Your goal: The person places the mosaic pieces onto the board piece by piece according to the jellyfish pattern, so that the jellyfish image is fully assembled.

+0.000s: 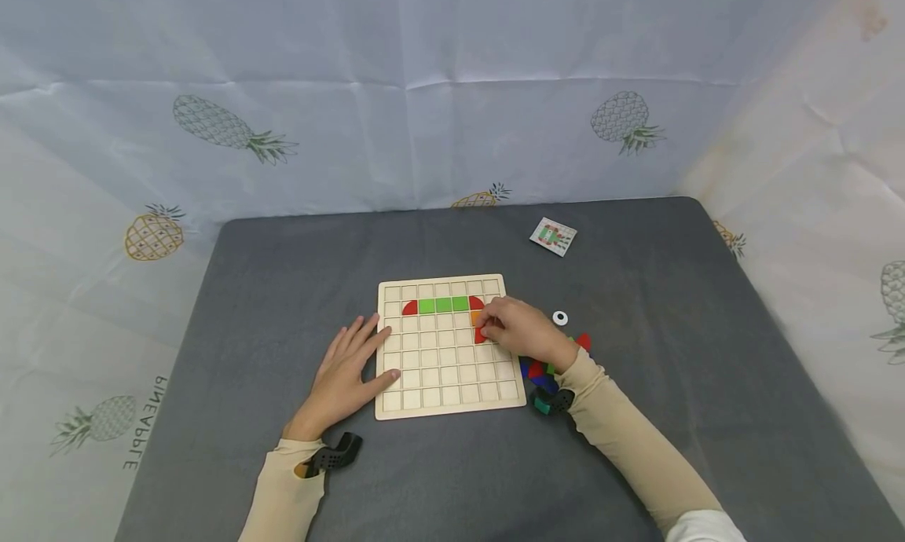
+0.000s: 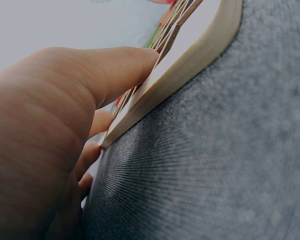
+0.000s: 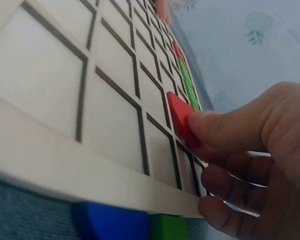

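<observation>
A wooden grid board [image 1: 430,377] lies on the dark grey table. In one of its upper rows sit a red quarter-round piece [image 1: 410,309], several green squares [image 1: 443,305] and another red quarter-round [image 1: 476,302]; an orange piece [image 1: 476,318] is below that one. My right hand [image 1: 523,328] pinches a red piece [image 3: 178,115] between thumb and fingers, tilted over a cell under the orange piece. My left hand [image 1: 346,377] rests with spread, straight fingers on the board's left edge, its thumb [image 2: 124,67] on the rim.
Loose blue, red and green pieces [image 1: 544,382] lie right of the board, partly under my right wrist. A white round piece with a black centre [image 1: 560,318] lies near them. Farther back is a small pattern card [image 1: 554,236]. A pineapple-print curtain [image 1: 424,149] hangs behind the table.
</observation>
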The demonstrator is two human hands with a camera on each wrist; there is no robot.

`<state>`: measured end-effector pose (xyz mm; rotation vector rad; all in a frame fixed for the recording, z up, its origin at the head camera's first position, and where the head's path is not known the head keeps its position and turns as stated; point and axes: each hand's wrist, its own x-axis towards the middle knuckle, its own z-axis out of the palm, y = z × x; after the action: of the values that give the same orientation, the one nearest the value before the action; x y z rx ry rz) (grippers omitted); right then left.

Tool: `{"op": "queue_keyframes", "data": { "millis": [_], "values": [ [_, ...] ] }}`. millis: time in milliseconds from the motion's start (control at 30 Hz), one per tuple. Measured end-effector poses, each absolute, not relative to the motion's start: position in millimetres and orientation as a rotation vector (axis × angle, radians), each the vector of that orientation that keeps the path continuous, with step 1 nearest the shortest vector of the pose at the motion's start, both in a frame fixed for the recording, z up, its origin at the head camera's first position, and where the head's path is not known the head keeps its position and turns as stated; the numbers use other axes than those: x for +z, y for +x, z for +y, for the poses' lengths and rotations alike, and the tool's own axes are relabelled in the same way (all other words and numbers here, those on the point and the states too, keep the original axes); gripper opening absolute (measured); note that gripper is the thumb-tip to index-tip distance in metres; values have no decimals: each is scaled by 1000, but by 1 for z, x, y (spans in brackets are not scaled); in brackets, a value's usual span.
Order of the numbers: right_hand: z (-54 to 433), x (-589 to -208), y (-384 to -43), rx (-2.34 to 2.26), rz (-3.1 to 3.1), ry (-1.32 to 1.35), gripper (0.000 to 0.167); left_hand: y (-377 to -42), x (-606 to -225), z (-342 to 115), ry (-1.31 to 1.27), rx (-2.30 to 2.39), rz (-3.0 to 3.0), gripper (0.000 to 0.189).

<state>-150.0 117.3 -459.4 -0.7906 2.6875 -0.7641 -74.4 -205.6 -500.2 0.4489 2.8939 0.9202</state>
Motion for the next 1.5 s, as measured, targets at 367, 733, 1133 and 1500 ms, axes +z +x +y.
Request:
{"op": "queue_keyframes", "data": {
  "millis": [367, 733, 1133, 1500],
  "values": [
    [112, -459, -145, -723, 2758, -722, 6, -75, -498, -205, 453, 916, 2900, 77],
    [120, -455, -143, -706, 2719, -522, 38, -74, -498, -206, 422, 888, 2872, 79],
    [163, -433, -144, -968, 2655, -622, 26, -74, -500, -206, 437, 911, 2896, 78],
    [206, -429, -145, -1003, 2724, -485, 23, -75, -497, -207, 418, 879, 2871, 79]
  ]
}}
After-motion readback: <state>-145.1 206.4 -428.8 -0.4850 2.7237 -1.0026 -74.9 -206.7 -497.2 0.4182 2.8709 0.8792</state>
